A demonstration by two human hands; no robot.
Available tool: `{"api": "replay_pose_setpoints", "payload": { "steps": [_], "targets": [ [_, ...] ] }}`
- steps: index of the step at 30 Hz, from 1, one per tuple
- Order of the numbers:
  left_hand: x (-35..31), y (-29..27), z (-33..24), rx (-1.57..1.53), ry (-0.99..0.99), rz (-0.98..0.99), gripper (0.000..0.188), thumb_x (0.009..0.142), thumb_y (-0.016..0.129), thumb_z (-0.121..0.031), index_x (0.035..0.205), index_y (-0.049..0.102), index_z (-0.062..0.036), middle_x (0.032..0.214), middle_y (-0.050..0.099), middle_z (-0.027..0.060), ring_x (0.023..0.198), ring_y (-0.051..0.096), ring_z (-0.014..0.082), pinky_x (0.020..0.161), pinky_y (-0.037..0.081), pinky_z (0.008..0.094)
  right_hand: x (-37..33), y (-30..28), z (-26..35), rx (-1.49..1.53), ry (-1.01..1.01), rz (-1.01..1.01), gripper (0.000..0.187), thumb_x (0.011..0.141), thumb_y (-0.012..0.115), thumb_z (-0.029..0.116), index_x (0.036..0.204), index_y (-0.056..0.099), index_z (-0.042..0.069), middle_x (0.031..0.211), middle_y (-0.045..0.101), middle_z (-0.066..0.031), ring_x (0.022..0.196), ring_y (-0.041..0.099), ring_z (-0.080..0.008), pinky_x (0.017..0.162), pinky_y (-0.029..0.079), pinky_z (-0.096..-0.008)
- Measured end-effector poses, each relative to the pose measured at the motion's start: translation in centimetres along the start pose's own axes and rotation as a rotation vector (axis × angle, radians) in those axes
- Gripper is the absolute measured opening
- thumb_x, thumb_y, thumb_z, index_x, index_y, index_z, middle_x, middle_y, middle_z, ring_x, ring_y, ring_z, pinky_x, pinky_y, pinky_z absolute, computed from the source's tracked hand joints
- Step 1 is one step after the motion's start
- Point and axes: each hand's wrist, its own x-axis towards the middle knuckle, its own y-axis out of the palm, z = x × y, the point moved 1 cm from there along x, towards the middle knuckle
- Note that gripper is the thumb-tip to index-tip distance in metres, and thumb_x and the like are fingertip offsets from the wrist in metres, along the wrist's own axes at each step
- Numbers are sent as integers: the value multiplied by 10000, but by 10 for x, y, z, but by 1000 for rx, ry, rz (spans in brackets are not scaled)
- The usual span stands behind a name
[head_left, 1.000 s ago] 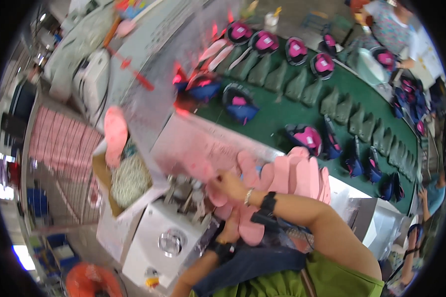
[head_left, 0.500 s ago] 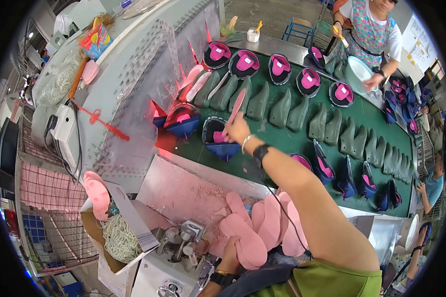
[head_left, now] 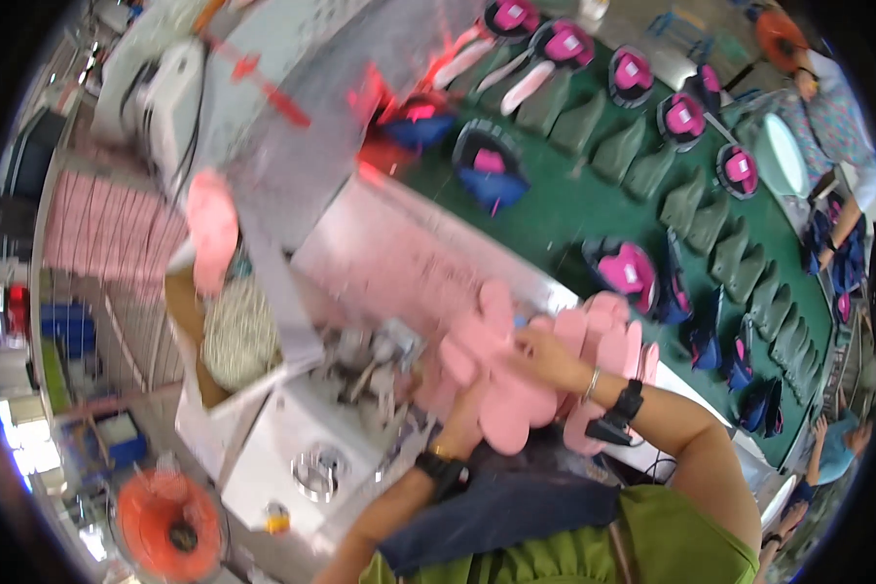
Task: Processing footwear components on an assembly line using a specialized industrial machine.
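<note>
My left hand (head_left: 459,428) grips a flat pink insole (head_left: 505,420) at the near side of a loose pile. My right hand (head_left: 552,362) reaches in over the pile, its fingers curled at the edge of the pink insoles, partly smeared by motion. More pink insoles (head_left: 612,350) stand and lie just right of it. Beyond, on the green conveyor belt (head_left: 545,248), a dark blue shoe upper (head_left: 492,170) with a pink lining sits apart. A thin pink insole (head_left: 528,89) rests against the dark green shoe lasts (head_left: 579,119).
Left of my hands stands a white machine (head_left: 297,453) with metal rollers. An open cardboard box (head_left: 187,326) holds pale cord (head_left: 240,336). An orange fan (head_left: 172,526) is at lower left. Across the belt, a person (head_left: 842,127) works beside a pale green basin (head_left: 786,156).
My right hand has come back from the lasts to the insole pile. The thin insole it held now lies at the lasts. My left hand stays at the pile; the view has turned.
</note>
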Motion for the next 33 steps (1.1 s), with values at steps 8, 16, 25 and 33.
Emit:
{"api": "replay_pose_setpoints", "payload": {
  "steps": [8,16,25,33],
  "targets": [
    [-55,-27,60,-42,-77,172,591,1072,292,-492,1387,475,-27,1277,611,153,1118,637,276,977,523,408,-31,60,27,358,-145,-38,278,936,631,248,1059,592,2,938,683,-204,862,664,-305,754,501,-381],
    [-67,-47,81,-5,-158,218,564,1051,298,-442,1340,503,-3,1169,671,178,1025,680,291,942,536,411,20,102,62,115,-44,-280,338,897,646,209,1136,554,-11,834,673,-226,770,662,-414,676,499,-489],
    [-63,-38,73,22,-197,212,505,1058,342,-396,1342,501,-10,1220,658,154,1100,648,253,1006,499,388,2,44,65,-523,-474,-501,287,803,659,141,1062,632,19,1090,620,-169,1047,592,-343,823,499,-430],
    [-46,-39,72,-58,0,300,520,1079,378,-444,1432,435,-67,1347,580,81,1224,559,177,1094,421,335,-1,106,64,24,-14,-277,345,924,607,364,952,678,28,888,683,-201,847,660,-389,762,514,-463]
  ]
}}
